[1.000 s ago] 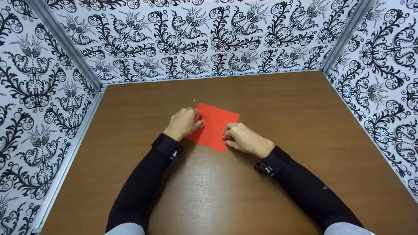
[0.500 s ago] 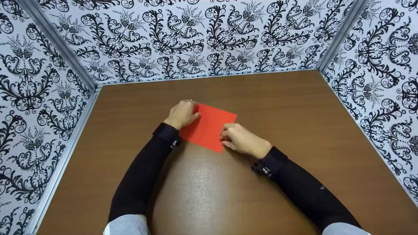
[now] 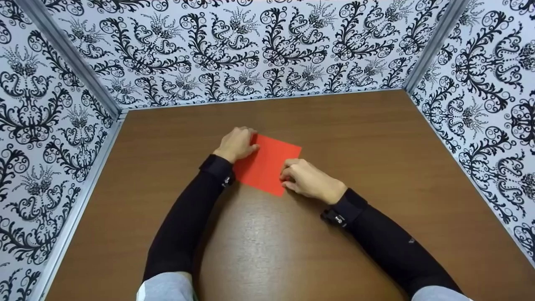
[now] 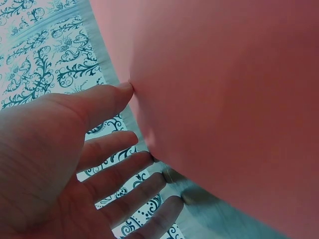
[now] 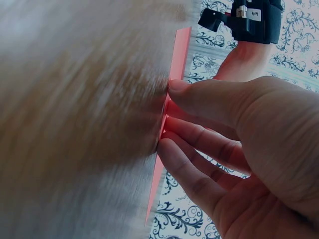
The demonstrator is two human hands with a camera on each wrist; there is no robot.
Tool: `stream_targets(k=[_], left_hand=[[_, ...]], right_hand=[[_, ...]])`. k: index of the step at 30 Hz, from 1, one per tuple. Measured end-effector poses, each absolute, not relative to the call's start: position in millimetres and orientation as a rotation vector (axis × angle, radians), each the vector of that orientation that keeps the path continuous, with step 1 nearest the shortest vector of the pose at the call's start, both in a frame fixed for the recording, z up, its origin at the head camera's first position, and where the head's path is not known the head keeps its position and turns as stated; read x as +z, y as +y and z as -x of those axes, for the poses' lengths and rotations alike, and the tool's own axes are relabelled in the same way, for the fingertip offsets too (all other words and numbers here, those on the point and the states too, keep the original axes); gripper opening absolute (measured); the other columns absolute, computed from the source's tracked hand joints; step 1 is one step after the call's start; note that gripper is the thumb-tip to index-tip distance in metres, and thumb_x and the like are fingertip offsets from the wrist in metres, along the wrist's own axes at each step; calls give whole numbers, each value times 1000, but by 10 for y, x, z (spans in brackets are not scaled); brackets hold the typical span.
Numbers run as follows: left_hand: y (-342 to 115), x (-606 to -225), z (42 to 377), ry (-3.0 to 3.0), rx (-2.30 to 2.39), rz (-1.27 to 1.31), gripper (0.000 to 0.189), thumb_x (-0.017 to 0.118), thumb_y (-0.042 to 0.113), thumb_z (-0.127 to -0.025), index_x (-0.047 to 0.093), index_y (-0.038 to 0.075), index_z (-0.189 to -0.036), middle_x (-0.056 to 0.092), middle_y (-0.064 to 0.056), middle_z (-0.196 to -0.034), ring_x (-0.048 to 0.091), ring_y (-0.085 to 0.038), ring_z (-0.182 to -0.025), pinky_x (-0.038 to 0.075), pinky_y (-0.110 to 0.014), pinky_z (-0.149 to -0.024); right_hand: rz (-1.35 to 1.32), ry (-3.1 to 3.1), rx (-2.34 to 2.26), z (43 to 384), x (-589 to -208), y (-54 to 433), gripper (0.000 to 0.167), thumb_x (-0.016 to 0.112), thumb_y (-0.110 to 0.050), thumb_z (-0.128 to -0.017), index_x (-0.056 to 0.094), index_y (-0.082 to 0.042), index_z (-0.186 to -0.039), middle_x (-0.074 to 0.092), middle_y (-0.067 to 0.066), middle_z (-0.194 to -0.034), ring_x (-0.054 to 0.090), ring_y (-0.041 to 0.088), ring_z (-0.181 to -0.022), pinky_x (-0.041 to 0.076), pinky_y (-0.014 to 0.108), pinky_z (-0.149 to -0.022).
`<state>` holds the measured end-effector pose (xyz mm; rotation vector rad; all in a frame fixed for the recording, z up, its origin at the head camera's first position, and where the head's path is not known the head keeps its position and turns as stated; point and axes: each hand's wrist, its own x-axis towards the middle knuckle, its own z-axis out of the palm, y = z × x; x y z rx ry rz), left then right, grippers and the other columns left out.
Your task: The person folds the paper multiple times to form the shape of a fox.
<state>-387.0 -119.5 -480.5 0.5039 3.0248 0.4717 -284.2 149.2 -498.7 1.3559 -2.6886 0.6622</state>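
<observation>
A square sheet of red paper point(image 3: 267, 165) lies flat on the brown wooden table point(image 3: 259, 246), turned at a slight angle. My left hand point(image 3: 237, 144) is at its far left corner; in the left wrist view the left thumb point(image 4: 112, 99) touches the paper's edge, and the extended fingers reach toward the corner. Over the sheet's right edge rests my right hand point(image 3: 307, 177). In the right wrist view its thumb and fingertips are spread along the paper, touching it close to the table surface. Each hand hides part of the sheet's border.
Patterned black-and-white panels stand along the back point(image 3: 234, 50) and both sides of the table, joined by grey metal corner posts point(image 3: 434, 46). Black sleeves and wrist-worn cameras cover the forearms.
My left hand has slid away from me along the paper's left side to its far corner. The right hand stays at the right edge; the head view has shifted slightly.
</observation>
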Motion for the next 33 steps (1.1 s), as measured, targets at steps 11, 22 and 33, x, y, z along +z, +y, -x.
stream_targets(k=[11,22,33], left_hand=[[-1172,-4804,3860,3061,468,-517,56,86,28,-108,72,8,-158,78,-19,-151,74,-37,-143,62,-52,-119],[-1247,-4814,3859,3072,635,-608,45,86,13,-106,78,4,-150,80,-18,-151,75,-39,-143,61,-52,-122],[-1298,-4877,3916,3086,889,-776,32,79,-8,-103,84,-4,-134,86,-22,-132,81,-41,-130,65,-51,-115]], right_hand=[[-1354,-2681,656,2831,-4983,1495,7,84,-6,-107,88,-1,-109,79,14,-111,78,30,-105,70,43,-92],[-1369,-2657,682,2830,-4980,1471,6,85,-4,-105,88,0,-108,78,15,-110,79,30,-104,70,44,-92],[-1358,-2668,666,2844,-4987,1473,6,84,-4,-106,88,0,-108,78,14,-109,79,30,-105,70,44,-92]])
